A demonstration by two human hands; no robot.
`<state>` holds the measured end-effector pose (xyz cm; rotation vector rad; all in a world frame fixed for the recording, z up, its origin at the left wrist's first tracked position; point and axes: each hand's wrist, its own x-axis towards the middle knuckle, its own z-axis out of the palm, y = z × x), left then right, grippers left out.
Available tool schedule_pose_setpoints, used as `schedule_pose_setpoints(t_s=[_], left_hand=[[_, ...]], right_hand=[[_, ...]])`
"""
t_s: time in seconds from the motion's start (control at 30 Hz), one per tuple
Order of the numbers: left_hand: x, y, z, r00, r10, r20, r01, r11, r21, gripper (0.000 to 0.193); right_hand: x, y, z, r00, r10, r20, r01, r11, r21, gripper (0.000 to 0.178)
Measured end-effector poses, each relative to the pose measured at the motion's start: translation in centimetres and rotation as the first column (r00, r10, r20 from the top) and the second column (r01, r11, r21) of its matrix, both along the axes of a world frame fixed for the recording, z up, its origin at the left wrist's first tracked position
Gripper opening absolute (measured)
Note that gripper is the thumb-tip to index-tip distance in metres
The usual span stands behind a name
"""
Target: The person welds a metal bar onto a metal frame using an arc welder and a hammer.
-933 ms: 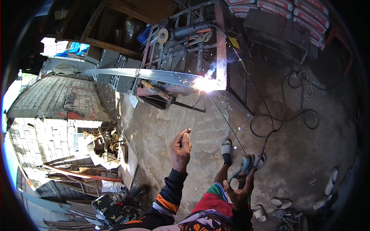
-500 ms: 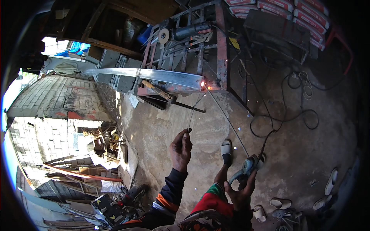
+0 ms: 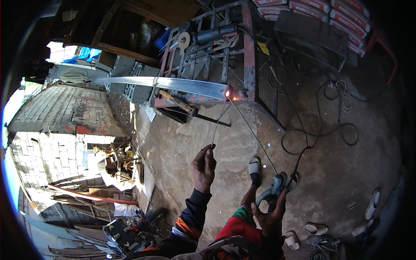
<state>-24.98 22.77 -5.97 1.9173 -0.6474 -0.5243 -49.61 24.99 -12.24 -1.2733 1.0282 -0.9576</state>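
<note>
The left hand (image 3: 203, 167) is closed, pinching the low end of a thin wire (image 3: 218, 123) that goes up toward one o'clock to a small glow (image 3: 228, 93) at the tip of a long shiny metal strip (image 3: 160, 82). The right hand (image 3: 271, 212) is wrapped around a blue holder (image 3: 272, 188), and its long rod (image 3: 251, 130) runs up toward eleven o'clock to the same glow. The strip lies against a rusty metal frame (image 3: 248, 52), and a foot in a sandal (image 3: 255, 167) rests on the concrete floor (image 3: 338, 173) between the two hands.

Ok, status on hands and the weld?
Left hand pinches thin rod. Right hand grips electrode holder, electrode tip glowing at frame joint. Cable loose on floor, clear.
</note>
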Motion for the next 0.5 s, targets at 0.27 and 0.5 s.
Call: schedule_pose_setpoints(t_s=[0.27,0.5], left_hand=[[0.4,0.3,-0.5,1.000,0.000,-0.001,0.000,1.000,-0.008,0.024],[-0.2,-0.4,0.3,0.998,-0.026,0.050,0.027,0.999,-0.030,0.025]], right_hand=[[0.0,-0.2,0.6,0.994,0.006,-0.107,0.001,0.997,0.071,0.111],[-0.3,0.6,-0.3,0.995,-0.006,0.101,-0.020,0.968,0.250,0.113]])
